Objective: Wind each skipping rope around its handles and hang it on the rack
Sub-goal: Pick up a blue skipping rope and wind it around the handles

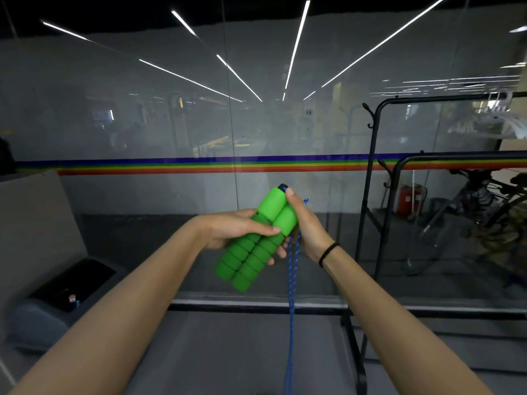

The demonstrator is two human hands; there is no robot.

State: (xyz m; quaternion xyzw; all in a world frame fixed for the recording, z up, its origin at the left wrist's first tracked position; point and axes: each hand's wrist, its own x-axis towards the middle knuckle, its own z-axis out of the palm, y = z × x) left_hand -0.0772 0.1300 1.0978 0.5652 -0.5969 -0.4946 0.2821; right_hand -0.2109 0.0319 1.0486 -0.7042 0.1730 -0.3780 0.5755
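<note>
Head view: I am watching both hands working in front of a glass wall (142, 124). The left hand (236, 229) is gripping the two green foam handles (253, 246) side by side, thumb lying across them. The right hand (308, 226) is curling round their upper end, one fingertip pressing on top. The blue rope (292, 280) is hanging from that end in two strands and running out of the bottom of the frame. No turns are showing round the handles yet. The black rack (368, 195) is standing well apart, to the right.

I am judging several risks. The handles are lying loose against each other, so a slack grip could be letting one slide out of line. The ridged foam may be shedding loose turns, so the first wrap is calling for tension. The long slack below could be catching on the rack's base or underfoot.

No brand is showing on the handles. A rainbow stripe (171, 165) is crossing the glass, carrying no lettering. A red canister (410, 199) behind the rack is bearing a pale label, too blurred to read.
</note>
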